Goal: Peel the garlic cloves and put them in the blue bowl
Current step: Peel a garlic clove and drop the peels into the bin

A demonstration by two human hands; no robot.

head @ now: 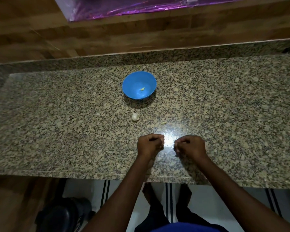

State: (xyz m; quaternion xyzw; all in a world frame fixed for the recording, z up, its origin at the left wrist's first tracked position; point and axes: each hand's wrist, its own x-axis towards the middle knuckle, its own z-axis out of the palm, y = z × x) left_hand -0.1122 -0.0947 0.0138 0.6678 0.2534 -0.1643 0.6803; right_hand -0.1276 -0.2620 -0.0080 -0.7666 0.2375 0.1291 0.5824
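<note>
Garlic bulb (pixel 135 116), white and papery, lying on the speckled granite counter (pixel 224 106) just in front of the blue bowl (pixel 139 85), stem tip pointing up and left toward it. Inside the bowl, one pale peeled clove (pixel 142 88) resting on the bottom, right of centre. A small pale scrap of skin (pixel 163 123) on the stone to the right of the bulb, apart from it.

Nearer the counter's front edge, left hand (pixel 150 144) with fingers curled tight into a fist, knuckles up, resting on the stone; a sliver of something whitish at the fingertips facing the other hand, too small to name, so no telling whether a clove is pinched there. Right hand (pixel 190 145) likewise curled, fingertips turned in toward the left hand, pale spots at the tips that could be nails or garlic; contents impossible to make out. A narrow gap between the two fists, with a bright glare of light on the polished stone in that gap.

Behind the counter, a wood-grain wall (pixel 107 36), and above it a strip of shiny purple foil (pixel 124 9). Below the counter edge, white floor tiles with dark stripes (pixel 168 203), bare feet, and a dark round object (pixel 64 215) at lower left
</note>
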